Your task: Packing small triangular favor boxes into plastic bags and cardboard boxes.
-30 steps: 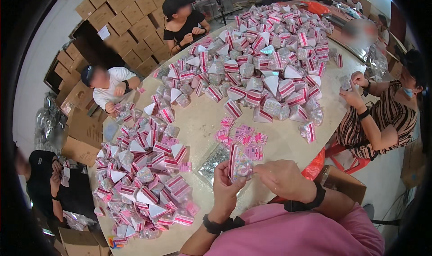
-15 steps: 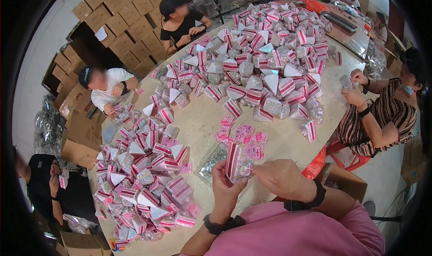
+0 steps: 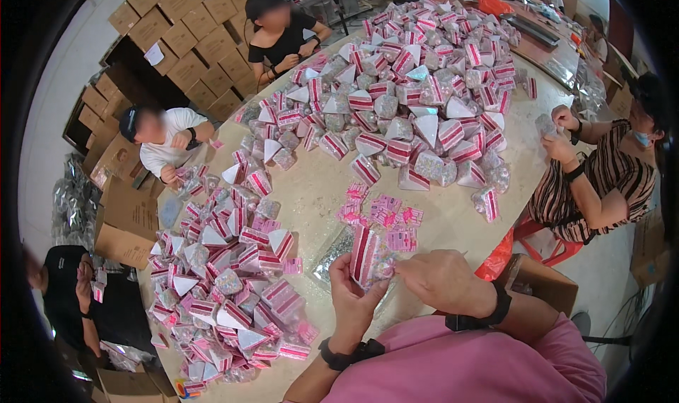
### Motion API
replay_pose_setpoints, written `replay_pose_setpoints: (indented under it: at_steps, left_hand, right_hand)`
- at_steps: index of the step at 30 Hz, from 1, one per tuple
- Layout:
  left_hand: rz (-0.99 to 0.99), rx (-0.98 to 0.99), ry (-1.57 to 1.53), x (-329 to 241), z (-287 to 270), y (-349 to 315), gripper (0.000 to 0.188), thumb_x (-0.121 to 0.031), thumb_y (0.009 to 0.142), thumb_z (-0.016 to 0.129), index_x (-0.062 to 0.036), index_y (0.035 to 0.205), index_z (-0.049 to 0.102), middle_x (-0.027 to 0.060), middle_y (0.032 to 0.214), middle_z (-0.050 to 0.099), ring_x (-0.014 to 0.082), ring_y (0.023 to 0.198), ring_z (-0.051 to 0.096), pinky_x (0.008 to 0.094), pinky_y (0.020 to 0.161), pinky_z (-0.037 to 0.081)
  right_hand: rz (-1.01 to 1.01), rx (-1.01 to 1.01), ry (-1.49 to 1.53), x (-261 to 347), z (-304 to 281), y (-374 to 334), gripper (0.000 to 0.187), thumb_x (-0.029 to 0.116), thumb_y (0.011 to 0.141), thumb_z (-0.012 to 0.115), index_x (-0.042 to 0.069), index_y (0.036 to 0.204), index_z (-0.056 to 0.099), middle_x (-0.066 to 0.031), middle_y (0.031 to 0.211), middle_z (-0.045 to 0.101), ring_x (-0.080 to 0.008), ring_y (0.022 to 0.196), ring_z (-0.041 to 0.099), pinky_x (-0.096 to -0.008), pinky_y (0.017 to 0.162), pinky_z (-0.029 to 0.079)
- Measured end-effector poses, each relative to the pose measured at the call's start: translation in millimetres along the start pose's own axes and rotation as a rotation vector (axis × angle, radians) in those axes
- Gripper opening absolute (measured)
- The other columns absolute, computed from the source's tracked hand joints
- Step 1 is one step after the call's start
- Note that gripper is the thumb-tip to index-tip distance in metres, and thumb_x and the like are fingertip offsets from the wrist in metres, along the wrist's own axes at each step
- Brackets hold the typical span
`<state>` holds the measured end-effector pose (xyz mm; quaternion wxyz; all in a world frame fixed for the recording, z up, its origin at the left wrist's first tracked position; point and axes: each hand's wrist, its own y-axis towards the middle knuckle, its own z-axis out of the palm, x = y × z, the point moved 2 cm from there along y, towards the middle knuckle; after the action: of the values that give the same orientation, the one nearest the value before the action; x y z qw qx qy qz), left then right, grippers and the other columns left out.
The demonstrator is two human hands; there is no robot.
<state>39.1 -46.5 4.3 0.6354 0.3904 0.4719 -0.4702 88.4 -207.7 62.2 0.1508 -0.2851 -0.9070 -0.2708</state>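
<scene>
A wedge-shaped toy cake slice (image 3: 365, 256), striped pink and white with a glittery multicoloured side, stands upright in my left hand (image 3: 351, 300). The thumb and fingers of that hand wrap round its lower part. At the slice's right edge my right hand (image 3: 449, 281) is closed in a pinch. What lies between those fingertips is too small to make out. Just beyond the slice, pink printed cards (image 3: 386, 212) are spread on the table. Shiny clear plastic bags (image 3: 327, 261) lie flat beside my left hand, partly hidden by it.
Similar wrapped slices form a large far pile (image 3: 396, 106) and a nearer left pile (image 3: 226, 290) on the table (image 3: 311, 191). Several co-workers sit around it, one at the right in a striped top (image 3: 601, 183). Cardboard boxes (image 3: 191, 28) are stacked at the back left.
My hands keep nearly the same place and hold, with the right fingers shifting slightly at the slice's edge. The view has tilted a little. At the far left, a co-worker's hands have moved slightly.
</scene>
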Motion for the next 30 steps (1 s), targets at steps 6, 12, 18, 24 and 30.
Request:
replay_pose_setpoints:
  at_steps: [6,12,18,24,30]
  left_hand:
    - [-0.036,0.001,-0.020,1.7,-0.2,1.1,0.067,-0.004,0.073,0.076,-0.0009,0.124,0.033,0.0106,0.116,0.046,0.0185,0.109,0.049,0.0325,0.098,0.038]
    - [0.010,-0.005,0.089,2.8,-0.3,-0.8,0.067,-0.002,0.073,0.074,0.0001,0.125,0.032,0.0116,0.119,0.044,0.0183,0.110,0.048,0.0325,0.098,0.038]
    - [0.074,-0.049,0.384,0.6,-0.7,-3.4,0.070,-0.002,0.073,0.072,0.0020,0.128,0.030,0.0133,0.118,0.045,0.0185,0.107,0.049,0.0313,0.094,0.040]
    - [0.027,-0.106,0.464,3.4,3.4,-4.1,0.066,-0.006,0.074,0.071,0.0038,0.126,0.031,0.0152,0.113,0.051,0.0189,0.099,0.054,0.0309,0.088,0.043]
    - [0.023,-0.076,0.572,5.3,3.0,0.6,0.063,-0.007,0.074,0.073,0.0027,0.123,0.036,0.0148,0.110,0.049,0.0201,0.100,0.052,0.0318,0.087,0.044]
  right_hand:
    - [0.032,0.026,0.033,-2.1,1.9,0.1,0.007,0.011,0.079,0.054,0.004,0.078,0.055,-0.0088,0.065,0.058,-0.0274,0.059,0.061,-0.0396,0.052,0.046]
    - [0.036,0.114,-0.064,-0.7,1.1,0.5,0.006,0.010,0.078,0.055,0.004,0.080,0.056,-0.0093,0.066,0.059,-0.0275,0.059,0.061,-0.0386,0.053,0.047]
    - [0.073,0.166,-0.105,-0.7,2.0,0.0,0.009,0.008,0.076,0.056,0.003,0.083,0.058,-0.0114,0.070,0.061,-0.0289,0.061,0.063,-0.0388,0.057,0.050]
    - [0.035,0.017,-0.084,-8.3,18.1,-5.2,0.009,0.007,0.072,0.058,0.004,0.073,0.050,-0.0084,0.060,0.051,-0.0271,0.056,0.057,-0.0386,0.048,0.044]
    - [0.056,0.008,-0.136,-11.8,34.7,-7.1,0.005,0.007,0.074,0.057,0.005,0.078,0.055,-0.0099,0.066,0.056,-0.0285,0.060,0.059,-0.0395,0.053,0.046]
